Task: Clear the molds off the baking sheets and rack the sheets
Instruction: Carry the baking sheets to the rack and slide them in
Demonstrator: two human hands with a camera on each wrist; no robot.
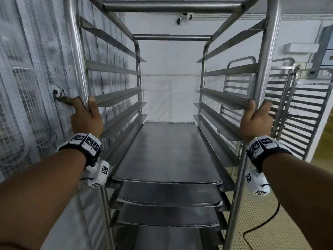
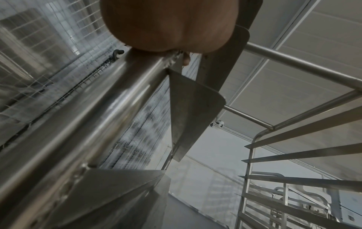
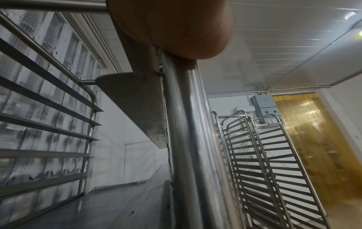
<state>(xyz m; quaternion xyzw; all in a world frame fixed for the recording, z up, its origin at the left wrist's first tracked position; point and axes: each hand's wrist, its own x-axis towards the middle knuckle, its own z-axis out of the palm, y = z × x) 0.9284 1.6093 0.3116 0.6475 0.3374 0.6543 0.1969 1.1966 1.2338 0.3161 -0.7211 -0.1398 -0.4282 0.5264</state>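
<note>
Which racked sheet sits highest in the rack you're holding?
The top baking sheet of the stack, level with the wrists; the other sheets show only their front edges beneath it.

A steel rack [image 1: 173, 38] holds three baking sheets [image 1: 166, 156] stacked on its lower side rails, upper rails bare.

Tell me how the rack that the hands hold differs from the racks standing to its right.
The held rack carries baking sheets on its lower rails; the side racks show only bare rails. The left hand and right hand each grip a front post of the held rack; nobody touches the side racks. The side racks stand nested together. All are steel tube frames with rails.
</note>
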